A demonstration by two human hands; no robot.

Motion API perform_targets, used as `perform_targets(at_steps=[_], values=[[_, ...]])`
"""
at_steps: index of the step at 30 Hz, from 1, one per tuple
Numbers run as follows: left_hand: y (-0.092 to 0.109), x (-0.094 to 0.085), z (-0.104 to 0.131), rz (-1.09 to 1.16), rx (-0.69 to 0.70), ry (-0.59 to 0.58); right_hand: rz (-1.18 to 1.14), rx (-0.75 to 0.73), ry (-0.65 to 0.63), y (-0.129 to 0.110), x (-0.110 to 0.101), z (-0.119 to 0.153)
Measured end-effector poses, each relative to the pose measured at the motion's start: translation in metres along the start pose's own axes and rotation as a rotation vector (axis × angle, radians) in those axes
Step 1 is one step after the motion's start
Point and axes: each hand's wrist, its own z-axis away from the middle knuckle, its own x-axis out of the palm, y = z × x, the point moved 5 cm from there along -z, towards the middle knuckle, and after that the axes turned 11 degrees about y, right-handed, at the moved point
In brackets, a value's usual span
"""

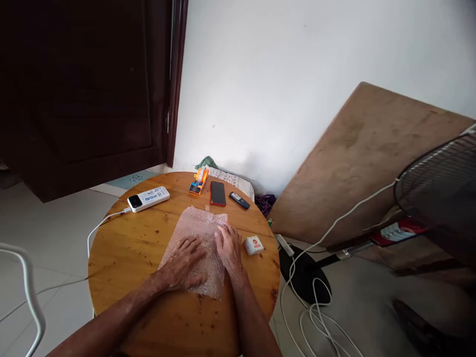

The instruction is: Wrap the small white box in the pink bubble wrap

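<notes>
A sheet of clear bubble wrap (197, 223) lies on the round wooden table (122, 248) in front of me. My left hand (186, 260) rests flat on its left and middle part, fingers spread. Along the right edge of the wrap lies my right hand (228, 245), its fingers stretched out and pointing away from me. A small white box with red print (253, 245) stands just right of my right hand. Beyond the wrap are an orange tape dispenser (200, 180), a smartphone with a red edge (217, 193) and a small dark keypad phone (239, 200).
At the table's left is a white device with a dark screen (148, 199), plugged into a white cable (100, 224). A board (349, 168) leans on the wall at right, near a fan (439, 173). Loose white cable (316, 315) coils on the floor.
</notes>
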Motion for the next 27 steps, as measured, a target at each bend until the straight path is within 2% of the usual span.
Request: perform_targets(at_steps=[4, 7, 10, 13, 15, 17, 20, 22, 24, 27], values=[[0.0, 0.0, -0.001, -0.03, 0.003, -0.018, -0.045, 0.037, 0.135, 0.004, -0.031, -0.013], [0.0, 0.0, -0.001, -0.023, 0.008, -0.018, 0.017, 0.106, 0.156, 0.021, -0.057, -0.017], [-0.001, 0.0, 0.0, -0.003, 0.006, 0.011, 0.164, 0.205, 0.064, 0.048, -0.073, -0.011], [-0.003, 0.002, 0.001, 0.03, 0.01, 0.038, 0.295, 0.318, -0.062, 0.073, -0.076, 0.004], [-0.003, 0.003, 0.001, 0.043, 0.008, 0.033, 0.304, 0.359, -0.115, 0.083, -0.075, 0.014], [-0.003, 0.003, 0.0, 0.049, -0.007, 0.021, 0.258, 0.372, -0.101, 0.084, -0.075, 0.019], [-0.002, 0.002, -0.002, 0.093, -0.03, 0.008, 0.123, 0.389, -0.001, 0.069, -0.085, 0.017], [-0.003, 0.0, -0.002, 0.166, -0.059, 0.012, -0.018, 0.367, 0.035, 0.048, -0.09, 0.011], [-0.008, -0.002, -0.001, 0.302, -0.132, 0.05, -0.19, 0.279, 0.004, 0.017, -0.089, 0.004], [-0.024, -0.004, 0.001, 0.57, -0.277, 0.155, -0.354, 0.11, -0.14, -0.028, -0.072, -0.001]])
